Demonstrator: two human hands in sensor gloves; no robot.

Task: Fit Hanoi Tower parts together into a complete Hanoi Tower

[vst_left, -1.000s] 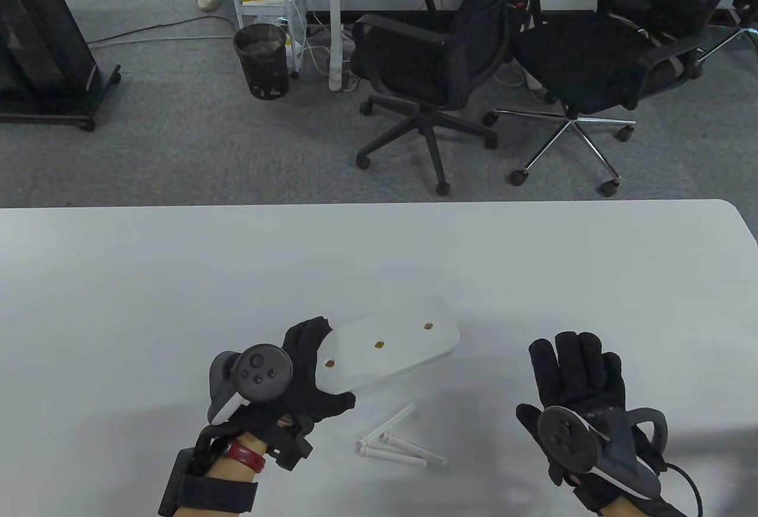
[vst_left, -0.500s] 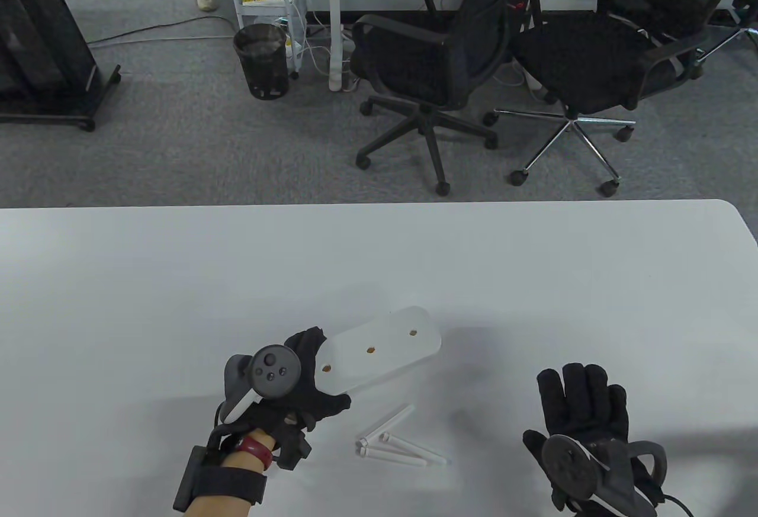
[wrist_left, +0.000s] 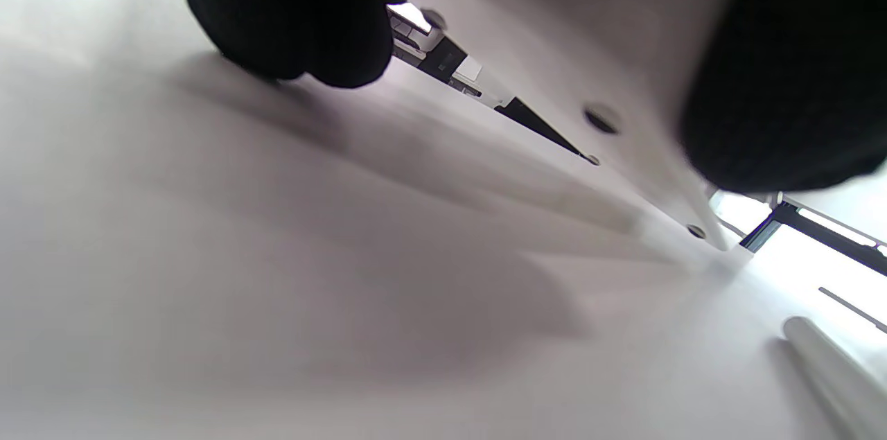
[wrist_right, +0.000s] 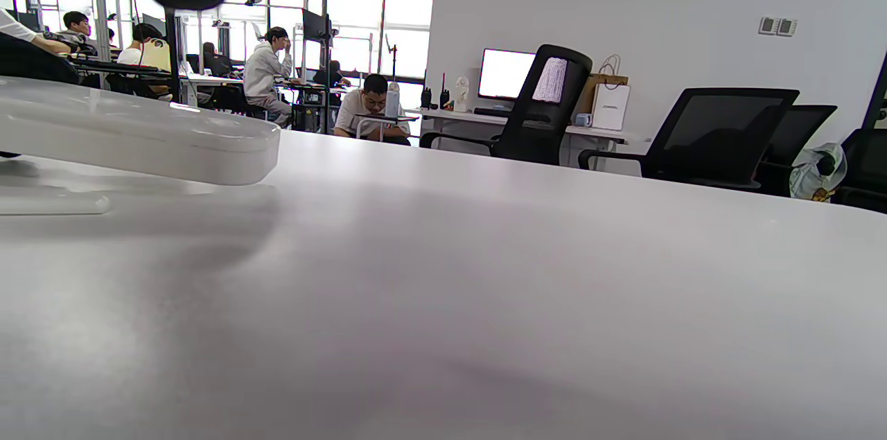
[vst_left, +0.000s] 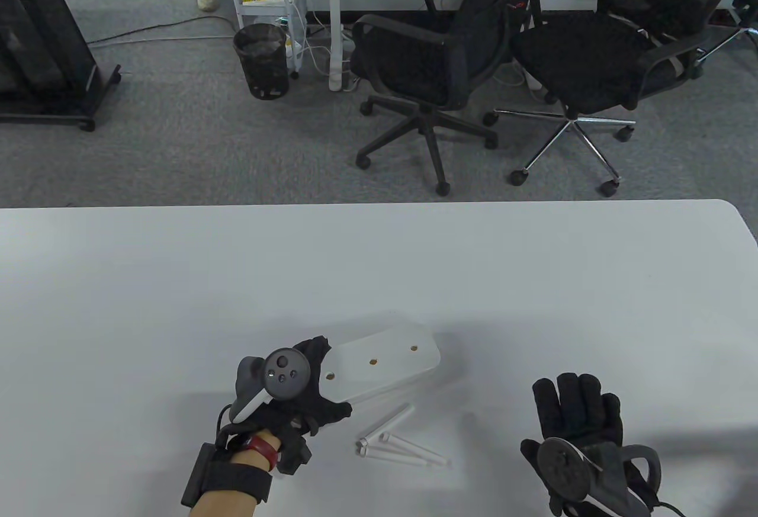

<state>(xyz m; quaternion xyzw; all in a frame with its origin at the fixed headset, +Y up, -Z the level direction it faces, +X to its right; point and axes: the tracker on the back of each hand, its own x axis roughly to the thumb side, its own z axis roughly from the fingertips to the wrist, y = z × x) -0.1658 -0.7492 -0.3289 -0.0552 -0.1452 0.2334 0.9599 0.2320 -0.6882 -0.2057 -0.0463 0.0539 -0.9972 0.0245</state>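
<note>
A white oblong base board with three small holes is gripped at its left end by my left hand, which holds it just above the table. In the left wrist view my gloved fingers clasp the board from both sides. In the right wrist view the board hovers over its shadow. Three white pegs lie on the table below the board. My right hand lies flat and empty on the table at the right, fingers spread.
The white table has its far edge at mid-frame and a rounded far right corner. Two black office chairs and a bin stand on the floor beyond it.
My left hand has drawn the base board toward the near edge and turned it flatter, lowering it close to the table. My right hand has slid back toward the near edge.
</note>
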